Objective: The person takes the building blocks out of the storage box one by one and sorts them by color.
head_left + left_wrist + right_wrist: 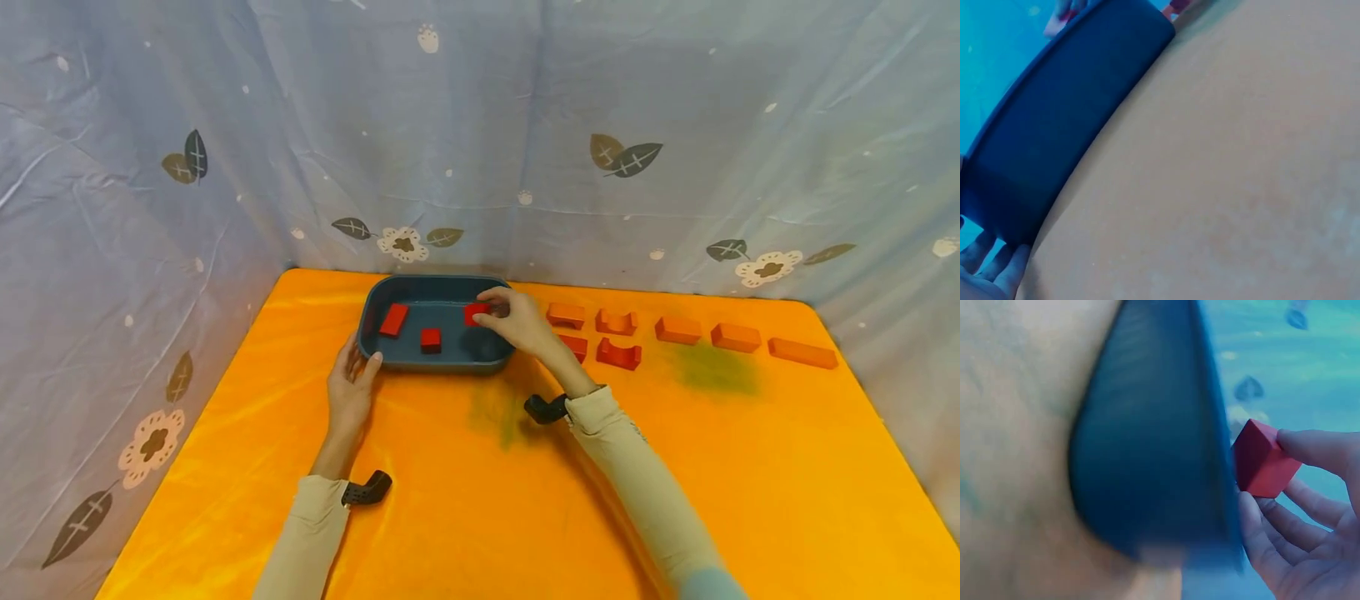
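A dark blue rectangular dish (438, 367) stands near the back of the table, with a red rectangular block (393, 320) and a red cube (431, 340) inside. My left hand (351, 387) holds the dish at its front left corner, the thumb near the rim. In the left wrist view its fingers (1013, 269) touch the dish's outer wall (1054, 125). Above the right part of the dish, my right hand (521, 323) pinches another red block (1266, 461) between thumb and fingers. The right wrist view shows that block beside the dish's rim.
Right of the dish lie orange and red arch-shaped blocks (617, 322), one partly behind my right wrist. Farther right, several orange rectangular blocks (735, 337) form a row. A patterned grey curtain (480, 150) hangs behind the yellow-orange table (465, 500).
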A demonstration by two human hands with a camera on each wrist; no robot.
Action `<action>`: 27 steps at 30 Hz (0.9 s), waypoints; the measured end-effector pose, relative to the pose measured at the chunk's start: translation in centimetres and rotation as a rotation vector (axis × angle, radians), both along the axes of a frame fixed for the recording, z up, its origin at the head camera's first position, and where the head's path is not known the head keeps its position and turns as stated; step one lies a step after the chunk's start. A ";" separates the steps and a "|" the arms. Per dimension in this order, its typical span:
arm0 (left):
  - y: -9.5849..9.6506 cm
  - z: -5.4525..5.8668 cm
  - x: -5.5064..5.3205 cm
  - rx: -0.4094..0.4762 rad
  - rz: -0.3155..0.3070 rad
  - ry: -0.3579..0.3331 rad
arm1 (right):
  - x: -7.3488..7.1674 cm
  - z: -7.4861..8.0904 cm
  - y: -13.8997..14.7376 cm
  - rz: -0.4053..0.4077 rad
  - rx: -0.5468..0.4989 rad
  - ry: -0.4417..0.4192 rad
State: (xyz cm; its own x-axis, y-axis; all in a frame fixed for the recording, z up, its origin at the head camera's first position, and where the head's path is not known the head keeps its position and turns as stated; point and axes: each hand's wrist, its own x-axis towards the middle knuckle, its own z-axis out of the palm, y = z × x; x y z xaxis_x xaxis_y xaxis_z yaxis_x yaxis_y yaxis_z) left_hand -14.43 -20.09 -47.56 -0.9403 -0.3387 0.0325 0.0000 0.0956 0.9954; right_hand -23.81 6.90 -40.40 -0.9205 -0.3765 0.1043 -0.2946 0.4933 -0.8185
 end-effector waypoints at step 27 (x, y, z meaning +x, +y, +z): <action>0.1 0.0 -0.1 -0.003 0.014 0.006 | 5.9 -3.2 23.4 -0.384 -0.109 -0.249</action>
State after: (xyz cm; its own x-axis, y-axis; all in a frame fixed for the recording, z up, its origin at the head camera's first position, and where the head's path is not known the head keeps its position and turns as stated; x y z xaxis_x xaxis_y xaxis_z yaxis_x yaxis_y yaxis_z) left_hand -14.57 -19.94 -47.61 -0.9351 -0.3521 0.0393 0.0048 0.0982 0.9952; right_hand -17.91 30.26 -43.56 -0.9930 -0.0025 -0.1178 0.1049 0.4356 -0.8940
